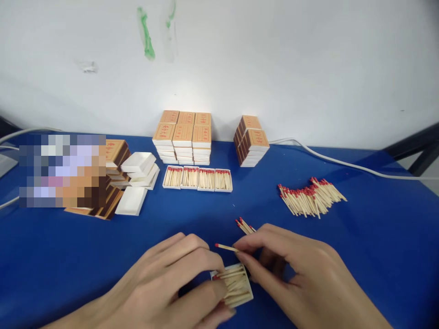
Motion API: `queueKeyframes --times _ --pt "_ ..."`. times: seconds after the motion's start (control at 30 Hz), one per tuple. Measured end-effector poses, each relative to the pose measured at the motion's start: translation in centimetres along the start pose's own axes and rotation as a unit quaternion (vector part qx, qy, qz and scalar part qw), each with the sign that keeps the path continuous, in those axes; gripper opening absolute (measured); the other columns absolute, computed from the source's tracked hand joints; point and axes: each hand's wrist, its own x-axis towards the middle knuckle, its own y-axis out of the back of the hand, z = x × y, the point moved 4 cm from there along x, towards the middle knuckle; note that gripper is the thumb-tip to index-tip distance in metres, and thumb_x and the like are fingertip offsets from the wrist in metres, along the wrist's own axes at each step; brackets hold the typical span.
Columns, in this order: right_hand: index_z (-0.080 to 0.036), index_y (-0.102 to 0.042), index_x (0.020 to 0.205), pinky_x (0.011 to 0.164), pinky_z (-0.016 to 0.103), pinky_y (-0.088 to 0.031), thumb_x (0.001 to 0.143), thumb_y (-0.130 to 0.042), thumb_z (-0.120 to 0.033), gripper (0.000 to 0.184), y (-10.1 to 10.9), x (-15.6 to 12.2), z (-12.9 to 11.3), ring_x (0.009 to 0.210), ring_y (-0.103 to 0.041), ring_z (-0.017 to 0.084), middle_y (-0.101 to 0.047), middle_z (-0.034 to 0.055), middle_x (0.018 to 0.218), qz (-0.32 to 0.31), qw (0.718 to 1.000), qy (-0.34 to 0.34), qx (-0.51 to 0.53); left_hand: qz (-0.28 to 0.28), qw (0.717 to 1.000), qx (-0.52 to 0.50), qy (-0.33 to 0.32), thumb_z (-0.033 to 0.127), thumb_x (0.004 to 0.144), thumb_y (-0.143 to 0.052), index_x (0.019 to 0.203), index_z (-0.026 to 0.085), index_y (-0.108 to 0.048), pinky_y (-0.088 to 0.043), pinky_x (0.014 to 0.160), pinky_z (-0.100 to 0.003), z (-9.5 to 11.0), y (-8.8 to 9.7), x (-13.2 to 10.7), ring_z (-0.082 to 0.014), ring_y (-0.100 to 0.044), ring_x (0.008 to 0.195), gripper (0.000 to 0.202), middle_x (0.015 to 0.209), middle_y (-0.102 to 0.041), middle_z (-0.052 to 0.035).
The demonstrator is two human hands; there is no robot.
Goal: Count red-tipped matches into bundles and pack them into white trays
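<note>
In front of me a white matchbox tray (250, 292) lies slightly turned, with several red-tipped matches in it. My left hand (178, 283) is curled over the tray's left end, its fingers gripping that side and hiding part of the matches. Between thumb and forefinger, my right hand (291, 269) pinches a single match (226, 248) by its bare end, red head pointing left, just above the tray's far edge. A few loose matches (245, 225) lie behind the right hand, which partly covers them.
Filled trays (198, 178) stand in a row before stacked matchboxes (183, 135). A smaller stack (252, 139) is right of them. A match pile (312, 197) lies right. Empty trays (132, 201) and flat sleeves (109, 201) sit left, beside a blurred patch. A cable (329, 163) runs behind.
</note>
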Motion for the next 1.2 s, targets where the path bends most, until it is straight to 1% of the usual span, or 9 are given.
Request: queueKeyframes --times 0.13,0.23,0.37,0.57,0.77,0.83,1.0,1.1,1.2 --pt "-0.038 -0.087 0.105 0.062 0.017 -0.061 0.11 -0.078 -0.025 0.017 1.2 0.2 -0.3 0.072 -0.082 0.01 -0.087 -0.0112 0.092 0.034 0.999 0.002 0.012 0.008 0.998 0.059 0.018 0.057 0.124 -0.063 0.15 0.031 -0.066 -0.061 0.129 -0.037 -0.3 0.3 -0.5 -0.018 -0.084 0.127 0.037 0.134 -0.086 0.0026" --pt "-0.037 -0.084 0.098 0.058 0.018 -0.059 0.109 -0.078 -0.027 0.016 2.0 0.6 -0.6 0.073 -0.081 0.011 -0.086 -0.0109 0.09 0.029 0.999 0.024 0.016 0.013 0.998 0.063 0.026 0.043 0.125 -0.064 0.141 0.03 -0.065 -0.064 0.121 -0.034 -0.2 0.0 -0.5 -0.0168 -0.086 0.118 0.021 0.123 -0.088 0.0048" --pt "-0.034 -0.08 0.094 0.063 0.018 -0.059 0.105 -0.076 -0.012 0.024 1.6 0.6 -1.0 0.064 -0.071 0.008 -0.081 -0.0123 0.083 -0.054 0.997 0.061 0.0 0.034 0.998 0.008 0.054 0.021 0.115 -0.069 0.127 0.03 -0.063 -0.066 0.112 -0.031 -0.8 -0.4 -0.1 -0.0128 -0.083 0.1 0.016 0.115 -0.086 0.0069" --pt "-0.029 -0.074 0.093 0.109 0.03 -0.065 0.098 -0.072 0.001 0.031 0.0 -0.2 -1.2 0.083 -0.077 0.011 -0.08 -0.0093 0.09 -0.081 0.99 0.109 -0.027 0.021 0.994 -0.051 0.092 0.026 0.111 -0.078 0.127 0.031 -0.062 -0.064 0.087 -0.023 -2.3 -0.7 -0.2 -0.0097 -0.078 0.097 0.024 0.113 -0.079 0.0067" --pt "-0.029 -0.076 0.093 0.121 0.032 -0.062 0.097 -0.08 -0.001 0.029 -0.3 0.0 -1.3 0.082 -0.078 0.012 -0.08 -0.0093 0.089 -0.062 0.991 0.12 -0.02 0.024 0.992 -0.076 0.099 0.024 0.113 -0.077 0.128 0.032 -0.062 -0.063 0.1 -0.024 -2.2 -1.0 -0.5 -0.0094 -0.079 0.105 0.022 0.117 -0.081 0.0071" --pt "-0.031 -0.078 0.098 0.114 0.03 -0.064 0.1 -0.08 -0.004 0.027 0.0 0.1 -1.4 0.081 -0.078 0.012 -0.08 -0.0101 0.088 -0.05 0.992 0.116 -0.027 0.025 0.992 -0.079 0.096 0.024 0.113 -0.077 0.129 0.032 -0.063 -0.062 0.101 -0.023 -2.2 -1.1 -0.5 -0.0087 -0.079 0.105 0.022 0.118 -0.081 0.0074" --pt "-0.032 -0.079 0.1 0.063 0.024 -0.057 0.109 -0.077 -0.018 0.018 1.2 0.5 -1.1 0.064 -0.07 0.012 -0.079 -0.0097 0.083 0.031 0.994 0.07 -0.072 0.025 0.994 -0.075 0.078 0.022 0.113 -0.076 0.126 0.03 -0.063 -0.064 0.1 -0.023 -2.3 -0.8 -0.3 -0.0109 -0.078 0.105 0.02 0.117 -0.08 0.0042" --pt "-0.03 -0.079 0.101 0.058 0.03 -0.055 0.113 -0.076 -0.033 0.013 1.8 0.7 -0.3 0.062 -0.074 0.017 -0.08 -0.0037 0.083 0.118 0.981 0.036 -0.149 0.023 0.996 -0.061 0.056 0.019 0.114 -0.072 0.117 0.028 -0.066 -0.064 0.107 -0.029 -2.2 -0.4 0.1 -0.0129 -0.078 0.102 0.012 0.119 -0.08 0.0013" --pt "-0.028 -0.078 0.103 0.057 0.037 -0.053 0.117 -0.072 -0.052 0.028 1.8 0.7 0.6 0.071 -0.081 0.024 -0.082 0.0035 0.091 0.15 0.962 0.024 -0.225 0.016 0.998 -0.045 0.03 0.017 0.114 -0.074 0.113 0.027 -0.069 -0.065 0.102 -0.029 -2.0 -0.1 0.4 -0.0126 -0.077 0.1 0.011 0.123 -0.081 -0.0005"
